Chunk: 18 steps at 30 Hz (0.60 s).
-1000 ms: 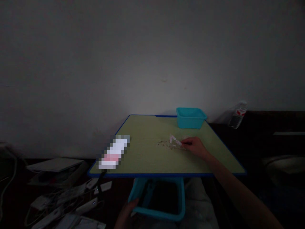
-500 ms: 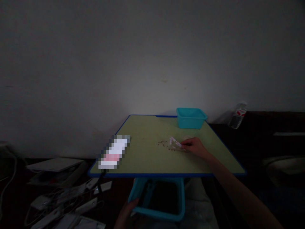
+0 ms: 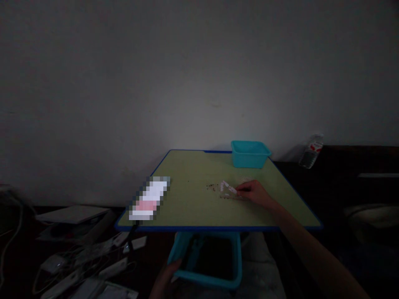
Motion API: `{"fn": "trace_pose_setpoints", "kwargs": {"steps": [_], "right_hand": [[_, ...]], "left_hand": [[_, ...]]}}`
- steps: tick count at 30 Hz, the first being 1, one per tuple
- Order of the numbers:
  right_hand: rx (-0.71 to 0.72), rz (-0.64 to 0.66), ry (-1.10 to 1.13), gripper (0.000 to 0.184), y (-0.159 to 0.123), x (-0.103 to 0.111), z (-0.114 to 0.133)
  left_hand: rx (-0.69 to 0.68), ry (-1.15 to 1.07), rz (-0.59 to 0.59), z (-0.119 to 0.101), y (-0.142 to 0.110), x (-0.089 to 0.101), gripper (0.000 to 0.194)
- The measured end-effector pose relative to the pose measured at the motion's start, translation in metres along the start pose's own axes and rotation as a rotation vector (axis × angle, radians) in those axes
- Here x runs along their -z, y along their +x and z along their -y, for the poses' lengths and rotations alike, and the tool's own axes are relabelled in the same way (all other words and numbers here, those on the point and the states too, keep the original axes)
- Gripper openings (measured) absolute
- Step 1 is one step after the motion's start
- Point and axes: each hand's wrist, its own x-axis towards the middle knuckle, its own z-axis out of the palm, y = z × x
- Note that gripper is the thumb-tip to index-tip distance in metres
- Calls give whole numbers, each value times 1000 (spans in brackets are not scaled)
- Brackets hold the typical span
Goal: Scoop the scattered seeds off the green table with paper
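Note:
My right hand [image 3: 255, 193] rests on the green table [image 3: 193, 207] with its fingers pinched on a small clear plastic bag [image 3: 227, 189]. A scatter of tiny dark bits [image 3: 212, 187] lies just left of the bag. Below the table's front edge my left hand [image 3: 165, 278] grips the rim of a teal bin [image 3: 205, 257], which sits low in front of me. The room is dim.
A teal tub [image 3: 249, 153] stands at the table's back right corner. A blurred white and pink flat item [image 3: 149, 198] lies at the table's left edge. A plastic bottle [image 3: 310, 150] leans by the wall at right. Cables and papers [image 3: 77, 257] clutter the floor at left.
My right hand has drawn the small bag slightly left and nearer the front. My left hand and the bin have stayed in place.

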Motion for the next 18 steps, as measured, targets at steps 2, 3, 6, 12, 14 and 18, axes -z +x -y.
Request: {"fn": "trace_pose_setpoints", "kwargs": {"steps": [2, 3, 6, 12, 14, 18], "right_hand": [[-3, 6, 5, 21, 0, 0, 1], [-5, 8, 4, 21, 0, 0, 1], [-5, -8, 8, 21, -1, 0, 2], [-6, 6, 34, 21, -1, -1, 0], [-8, 20, 34, 21, -1, -1, 0], [-7, 43, 56, 22, -1, -1, 1]], "left_hand": [[-11, -27, 25, 4, -5, 3, 51], [-30, -41, 48, 5, -8, 5, 50], [-70, -44, 101, 4, -12, 5, 46], [-21, -29, 14, 5, -4, 7, 44], [-61, -53, 37, 9, -1, 11, 38], [-77, -64, 63, 11, -2, 13, 36]]}}
